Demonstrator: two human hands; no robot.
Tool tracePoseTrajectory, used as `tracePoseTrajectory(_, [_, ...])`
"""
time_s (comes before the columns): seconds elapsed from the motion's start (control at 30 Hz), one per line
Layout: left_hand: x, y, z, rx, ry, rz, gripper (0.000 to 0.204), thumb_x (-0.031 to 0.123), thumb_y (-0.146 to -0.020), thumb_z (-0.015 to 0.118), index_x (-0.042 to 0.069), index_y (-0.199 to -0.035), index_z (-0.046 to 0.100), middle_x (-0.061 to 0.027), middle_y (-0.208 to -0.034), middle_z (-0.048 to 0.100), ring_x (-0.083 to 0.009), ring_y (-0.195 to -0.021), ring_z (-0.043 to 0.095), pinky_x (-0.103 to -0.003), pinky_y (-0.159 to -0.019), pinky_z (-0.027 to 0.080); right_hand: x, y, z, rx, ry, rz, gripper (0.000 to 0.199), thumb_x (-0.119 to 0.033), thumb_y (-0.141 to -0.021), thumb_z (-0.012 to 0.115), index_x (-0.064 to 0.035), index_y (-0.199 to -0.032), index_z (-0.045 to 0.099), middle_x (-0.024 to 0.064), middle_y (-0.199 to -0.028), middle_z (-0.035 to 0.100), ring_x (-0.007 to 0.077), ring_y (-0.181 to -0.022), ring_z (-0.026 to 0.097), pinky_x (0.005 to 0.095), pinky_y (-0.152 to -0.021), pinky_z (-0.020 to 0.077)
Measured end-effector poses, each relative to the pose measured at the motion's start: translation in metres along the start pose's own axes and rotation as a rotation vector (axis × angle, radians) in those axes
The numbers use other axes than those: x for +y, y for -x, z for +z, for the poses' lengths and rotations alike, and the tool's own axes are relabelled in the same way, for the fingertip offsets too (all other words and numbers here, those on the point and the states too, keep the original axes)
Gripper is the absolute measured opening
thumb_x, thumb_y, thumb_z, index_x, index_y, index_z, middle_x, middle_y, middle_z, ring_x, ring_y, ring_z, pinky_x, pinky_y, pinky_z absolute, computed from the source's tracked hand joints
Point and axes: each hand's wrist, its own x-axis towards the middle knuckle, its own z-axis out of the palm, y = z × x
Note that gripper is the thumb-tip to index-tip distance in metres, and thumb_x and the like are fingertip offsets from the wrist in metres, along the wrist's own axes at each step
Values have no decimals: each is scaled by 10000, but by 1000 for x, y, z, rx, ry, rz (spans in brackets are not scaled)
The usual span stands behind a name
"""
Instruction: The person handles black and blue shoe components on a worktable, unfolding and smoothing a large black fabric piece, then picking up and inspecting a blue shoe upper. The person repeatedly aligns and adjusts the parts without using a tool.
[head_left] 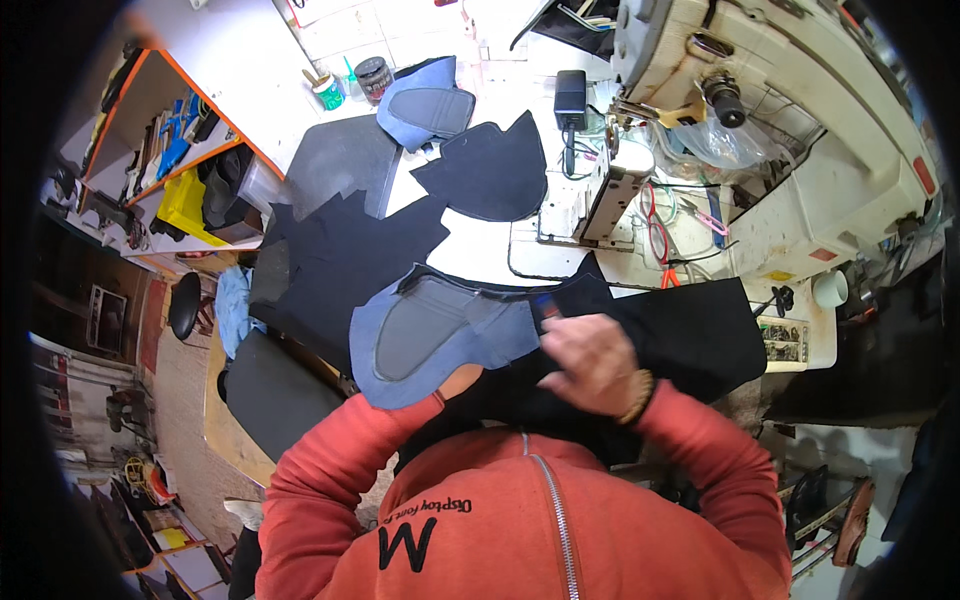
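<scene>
A blue-grey fabric piece (510,345) with a darker grey rounded panel (425,325) stitched on it lies in front of me, with a black edge along its far side. My left hand (460,383) is under this piece; only the wrist and the heel of the hand show, its fingers hidden. At the piece's right end my right hand (590,365), slightly blurred, has its fingers closed on a small dark-blue and red tool (546,306) whose kind I cannot make out. Black fabric (700,335) spreads beneath and to the right.
Beyond lie cut black pieces (490,170) and another blue-grey piece (425,105). A sewing machine (800,190) stands at right, near red-handled scissors (657,230) and a black power adapter (570,100). Jars (374,78) stand at the back; shelves (190,150) are on the left.
</scene>
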Motion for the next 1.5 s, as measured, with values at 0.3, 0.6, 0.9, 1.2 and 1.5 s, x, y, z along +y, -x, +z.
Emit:
tracePoseTrajectory(0.3, [4, 15, 11, 8, -86, -26, 310, 301, -841, 661, 47, -1018, 665, -103, -930, 679, -301, -897, 656, -407, -845, 494, -54, -53, 56, 173, -85, 54, 312, -162, -802, 712, -38, -1078, 637, 112, -1050, 648, 269, -919, 658, 351, -813, 518])
tracePoseTrajectory(0.6, [-11, 13, 78, -187, 71, 29, 365, 121, -905, 561, 65, -1259, 628, -137, -1271, 628, -334, -1198, 581, -440, -1051, 435, 2, 23, -5, 486, -101, 556, 167, 29, -808, 643, -37, -961, 623, 117, -876, 636, 279, -772, 647, 334, -694, 523])
tracePoseTrajectory(0.9, [-12, 0, 118, -254, -61, 118, 382, 148, -903, 556, 65, -1270, 624, -178, -1239, 631, -346, -1164, 594, -436, -1027, 454, 36, 71, 8, 472, -113, 812, 101, 9, -765, 684, -7, -847, 626, 95, -815, 630, 223, -743, 637, 295, -675, 494])
tracePoseTrajectory(1.2, [5, -25, 119, -176, -13, 195, 226, 180, -907, 544, 93, -1068, 676, -154, -937, 688, -322, -823, 662, -430, -744, 509, 44, 75, -7, 289, -34, 710, 139, -58, -787, 670, -27, -919, 637, 130, -910, 665, 312, -840, 670, 351, -737, 528])
tracePoseTrajectory(1.5, [13, -50, 96, -22, 357, 227, 179, 251, -813, 670, 121, -936, 678, -158, -873, 664, -347, -799, 647, -446, -676, 502, 27, 68, -28, 163, 210, 266, 249, -135, -802, 701, -34, -1025, 658, 146, -1087, 700, 336, -907, 682, 417, -816, 547])
